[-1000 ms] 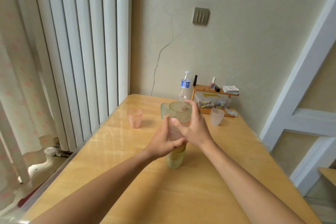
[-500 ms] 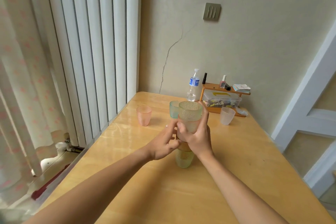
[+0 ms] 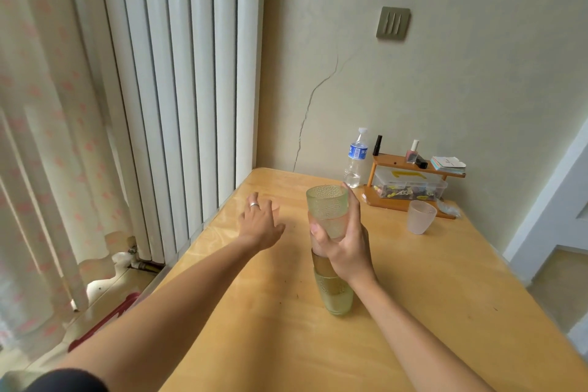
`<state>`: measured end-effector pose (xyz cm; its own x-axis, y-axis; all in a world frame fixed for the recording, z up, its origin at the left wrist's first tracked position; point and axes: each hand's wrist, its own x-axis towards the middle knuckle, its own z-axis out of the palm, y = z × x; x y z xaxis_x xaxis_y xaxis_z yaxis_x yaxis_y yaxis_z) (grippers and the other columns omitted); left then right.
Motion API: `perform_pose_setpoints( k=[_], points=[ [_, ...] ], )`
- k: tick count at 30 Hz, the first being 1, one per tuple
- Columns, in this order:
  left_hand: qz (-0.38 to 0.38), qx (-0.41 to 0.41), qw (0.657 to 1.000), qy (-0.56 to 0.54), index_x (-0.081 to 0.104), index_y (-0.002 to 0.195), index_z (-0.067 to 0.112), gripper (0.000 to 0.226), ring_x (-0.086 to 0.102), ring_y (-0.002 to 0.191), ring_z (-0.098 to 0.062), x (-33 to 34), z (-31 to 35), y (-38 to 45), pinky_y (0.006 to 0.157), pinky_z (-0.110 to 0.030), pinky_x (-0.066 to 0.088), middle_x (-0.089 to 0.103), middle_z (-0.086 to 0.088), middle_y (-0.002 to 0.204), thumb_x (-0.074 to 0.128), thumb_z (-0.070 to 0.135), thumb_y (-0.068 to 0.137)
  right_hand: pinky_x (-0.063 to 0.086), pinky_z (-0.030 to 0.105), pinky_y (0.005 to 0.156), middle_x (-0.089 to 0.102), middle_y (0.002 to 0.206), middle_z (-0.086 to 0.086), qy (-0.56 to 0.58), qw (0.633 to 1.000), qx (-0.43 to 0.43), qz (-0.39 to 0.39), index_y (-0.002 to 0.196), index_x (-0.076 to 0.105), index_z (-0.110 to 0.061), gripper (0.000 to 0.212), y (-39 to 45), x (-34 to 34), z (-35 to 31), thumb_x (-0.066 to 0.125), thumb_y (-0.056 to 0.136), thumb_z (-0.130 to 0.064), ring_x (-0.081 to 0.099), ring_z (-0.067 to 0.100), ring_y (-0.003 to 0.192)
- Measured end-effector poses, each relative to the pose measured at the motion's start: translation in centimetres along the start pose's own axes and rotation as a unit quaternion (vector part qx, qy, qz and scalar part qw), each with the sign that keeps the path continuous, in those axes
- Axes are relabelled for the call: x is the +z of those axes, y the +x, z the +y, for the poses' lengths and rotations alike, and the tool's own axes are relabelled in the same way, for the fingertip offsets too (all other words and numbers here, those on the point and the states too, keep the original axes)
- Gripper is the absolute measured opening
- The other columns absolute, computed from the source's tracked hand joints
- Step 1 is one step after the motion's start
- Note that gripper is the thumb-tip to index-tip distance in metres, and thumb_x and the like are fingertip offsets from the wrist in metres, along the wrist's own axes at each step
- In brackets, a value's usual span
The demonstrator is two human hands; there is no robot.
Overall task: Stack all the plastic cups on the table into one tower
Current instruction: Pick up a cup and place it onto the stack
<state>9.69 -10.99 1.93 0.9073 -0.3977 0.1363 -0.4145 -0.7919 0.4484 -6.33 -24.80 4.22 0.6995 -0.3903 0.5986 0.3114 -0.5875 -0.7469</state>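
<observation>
A tower of nested plastic cups [image 3: 334, 294] stands upright in the middle of the wooden table [image 3: 429, 302], with a textured green cup [image 3: 327, 202] on top. My right hand [image 3: 345, 247] is wrapped around the tower's middle and hides the cups there. My left hand [image 3: 259, 224] is stretched out to the left with its fingers spread, just in front of a pink cup [image 3: 275, 209] that it mostly covers. A pale frosted cup [image 3: 421, 216] stands alone at the far right. The teal cup is hidden behind the tower.
A water bottle [image 3: 355, 157] and a small wooden shelf [image 3: 410, 183] with a clear box and small items stand against the back wall. A white radiator [image 3: 178, 89] and a curtain run along the table's left edge.
My left hand has let go of the tower and moved left and forward to the pink cup. My right hand stays closed on the tower.
</observation>
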Motion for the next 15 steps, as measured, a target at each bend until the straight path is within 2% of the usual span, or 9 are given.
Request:
perform_pose_setpoints(
  k=[2,5,7,9,10,12,15],
  points=[
    [-0.013,-0.035,0.999,-0.024,0.036,0.156,0.012,0.075,0.007,0.164,-0.037,0.5,-0.7,0.6,0.125,-0.055,0.027,0.002,-0.023,0.174,0.064,0.049,0.098,0.048,0.018,0.098,0.064,0.137,-0.007,0.006,1.000,0.002,-0.011,0.157,0.027,-0.039,0.094,0.1,-0.1,0.3,0.073,0.076,-0.055,0.062,0.007,0.121],
    [-0.013,-0.053,0.996,-0.070,0.042,0.148,0.010,0.070,0.032,0.156,-0.039,1.2,-1.9,1.4,0.119,-0.049,0.042,0.012,-0.025,0.169,0.071,0.046,0.095,0.049,0.022,0.098,0.065,0.135,-0.009,0.024,0.999,0.015,-0.020,0.157,0.027,-0.040,0.094,0.1,-0.4,0.7,0.072,0.076,-0.057,0.063,0.006,0.120],
    [-0.002,-0.045,0.993,-0.105,0.048,0.139,0.007,0.056,0.053,0.139,-0.039,1.5,-2.2,1.8,0.110,-0.042,0.048,0.025,-0.025,0.163,0.071,0.037,0.098,0.049,0.020,0.097,0.065,0.133,-0.011,0.033,0.999,0.024,-0.023,0.158,0.026,-0.040,0.095,0.1,-0.4,0.9,0.072,0.076,-0.057,0.063,0.005,0.119],
    [0.020,-0.042,0.990,-0.133,0.055,0.128,0.002,0.039,0.064,0.120,-0.038,1.6,-2.1,2.0,0.101,-0.037,0.049,0.040,-0.025,0.153,0.068,0.028,0.102,0.049,0.019,0.097,0.065,0.133,-0.011,0.036,0.999,0.030,-0.023,0.158,0.026,-0.041,0.095,0.1,-0.4,0.9,0.073,0.077,-0.056,0.063,0.004,0.119],
    [0.033,-0.041,0.989,-0.140,0.058,0.124,0.001,0.034,0.064,0.117,-0.038,1.5,-2.0,2.0,0.099,-0.036,0.049,0.045,-0.024,0.151,0.066,0.027,0.103,0.048,0.018,0.096,0.065,0.133,-0.012,0.035,0.999,0.032,-0.022,0.158,0.026,-0.041,0.095,0.1,-0.3,0.9,0.073,0.077,-0.056,0.063,0.003,0.119],
    [0.060,-0.021,0.986,-0.153,0.065,0.115,0.004,0.027,0.061,0.123,-0.034,1.4,-1.8,1.6,0.096,-0.031,0.045,0.053,-0.021,0.146,0.065,0.028,0.104,0.048,0.016,0.095,0.064,0.132,-0.013,0.032,0.999,0.031,-0.024,0.158,0.026,-0.040,0.094,0.1,-0.2,0.7,0.073,0.077,-0.055,0.062,0.001,0.118],
    [0.100,0.032,0.977,-0.183,0.065,0.102,0.007,0.022,0.053,0.131,-0.031,0.5,-0.8,0.9,0.093,-0.028,0.039,0.060,-0.017,0.135,0.067,0.030,0.102,0.051,0.020,0.095,0.066,0.130,-0.012,0.025,0.999,0.025,-0.032,0.158,0.027,-0.039,0.093,0.0,0.1,0.5,0.074,0.078,-0.052,0.064,0.005,0.117]
  ],
)
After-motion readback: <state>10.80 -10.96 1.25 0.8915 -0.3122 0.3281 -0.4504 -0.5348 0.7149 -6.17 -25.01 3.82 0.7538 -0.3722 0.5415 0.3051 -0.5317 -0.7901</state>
